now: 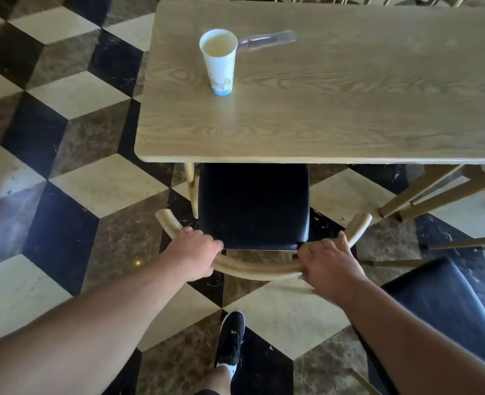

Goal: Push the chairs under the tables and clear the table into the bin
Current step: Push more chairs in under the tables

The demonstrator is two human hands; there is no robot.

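A wooden chair with a black seat [252, 203] stands in front of me, its seat partly beneath the near edge of the light wooden table [349, 109]. My left hand [192, 252] grips the left part of the curved backrest [257, 267]. My right hand [329, 263] grips the right part of the same rail. On the table's left half stands a white paper cup [219, 61] with pale liquid in it. A clear plastic wrapper or tube [269, 41] lies flat just behind the cup.
A second chair with a black seat [446, 309] stands at my lower right, away from the table. Its pale legs [435, 192] and rails slant under the table's right end. My black shoe [231, 337] rests on the chequered tile floor. More chair legs show beyond the table's far edge.
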